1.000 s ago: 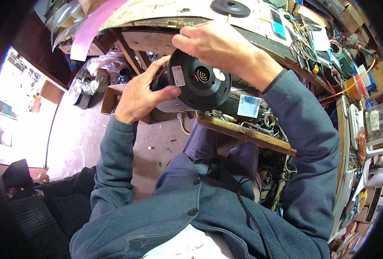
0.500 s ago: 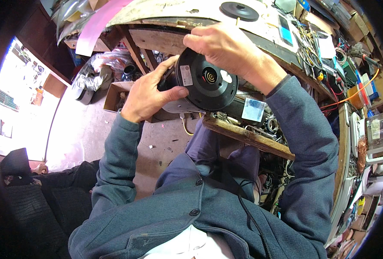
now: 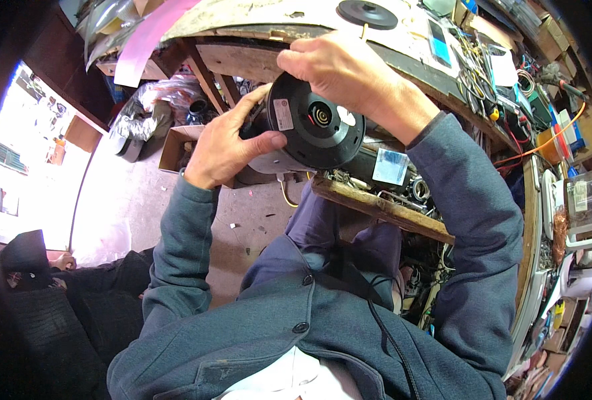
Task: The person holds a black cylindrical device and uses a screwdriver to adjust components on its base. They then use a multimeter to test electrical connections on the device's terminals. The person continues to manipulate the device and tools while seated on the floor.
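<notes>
An electric kettle (image 3: 316, 143) is held tilted over the front of the bench, its round black underside turned up toward me. A ring-shaped connector sits in the middle of that underside, and a pale label is stuck near its left edge. My left hand (image 3: 224, 145) grips the kettle's left side, thumb on the rim and fingers around the body. Over the upper edge of the underside, my right hand (image 3: 339, 70) is closed, fingertips pressed together; what they hold, if anything, is hidden. A black round kettle power base (image 3: 367, 13) lies on the bench beyond.
An open drawer (image 3: 383, 212) full of tools and metal parts juts out below the kettle. Cables and tools crowd the bench (image 3: 243, 17) at the right. A cardboard box (image 3: 171, 150) stands on the floor at left. Another person's dark clothing (image 3: 76, 313) shows at lower left.
Both hands and the kettle have shifted very slightly left in the picture. The grip of each hand looks the same.
</notes>
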Demonstrator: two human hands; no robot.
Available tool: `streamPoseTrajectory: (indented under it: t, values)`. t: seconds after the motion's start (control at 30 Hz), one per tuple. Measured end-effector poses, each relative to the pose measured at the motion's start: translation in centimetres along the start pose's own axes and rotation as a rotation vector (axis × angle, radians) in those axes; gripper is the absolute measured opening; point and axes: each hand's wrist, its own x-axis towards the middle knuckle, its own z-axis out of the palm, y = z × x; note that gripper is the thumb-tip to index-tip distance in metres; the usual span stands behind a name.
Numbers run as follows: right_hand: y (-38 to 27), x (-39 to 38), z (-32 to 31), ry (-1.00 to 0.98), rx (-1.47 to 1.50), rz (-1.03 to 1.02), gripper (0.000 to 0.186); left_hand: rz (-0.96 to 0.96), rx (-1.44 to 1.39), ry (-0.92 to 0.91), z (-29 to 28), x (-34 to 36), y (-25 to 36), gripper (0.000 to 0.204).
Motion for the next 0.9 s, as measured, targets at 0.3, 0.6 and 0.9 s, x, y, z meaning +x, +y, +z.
streamPoseTrajectory:
  t: [0.3,0.6,0.9]
  values:
    - [-0.2,-0.9,1.1,0.037,0.028,0.050,0.009,-0.075,0.034,-0.018,-0.2,-0.1,1.1,0.096]
    - [0.8,-3.3,1.9,0.306,0.304,0.195,0.020,0.023,-0.003,0.011,-0.1,-0.8,0.4,0.097]
    - [-3.5,-10.1,3.5,0.115,1.093,0.897,0.057,-0.009,-0.085,-0.026,0.1,-2.9,-1.0,0.113]
